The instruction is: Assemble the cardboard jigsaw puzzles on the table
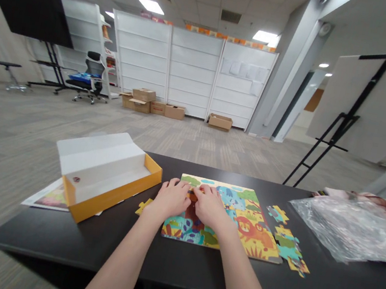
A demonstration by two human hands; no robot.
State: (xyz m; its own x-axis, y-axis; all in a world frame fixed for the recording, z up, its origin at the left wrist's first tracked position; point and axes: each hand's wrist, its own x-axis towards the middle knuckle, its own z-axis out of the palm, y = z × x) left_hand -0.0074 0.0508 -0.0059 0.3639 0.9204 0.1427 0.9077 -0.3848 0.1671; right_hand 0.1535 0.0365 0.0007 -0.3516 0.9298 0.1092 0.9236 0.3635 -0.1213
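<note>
A colourful animal jigsaw puzzle (229, 213) lies on the black table, with lions at its lower right and blue elephants near the top. Over its upper left part, my left hand (173, 198) has bent fingers on a puzzle piece (192, 195), brown and orange. My right hand (210, 207) is close beside it, thumb and fingertips on the same piece. Both hands hide much of that area. Loose pieces (287, 246) sit right of the puzzle, and a yellow piece (143, 206) lies left of my left wrist.
An open yellow box (114, 198) with a white inside stands left, partly over a printed sheet (51, 197). Clear plastic bags (353, 227) with cloth lie at the right. Beyond the table are cardboard boxes (174, 112), an office chair (91, 74) and a board stand (333, 129).
</note>
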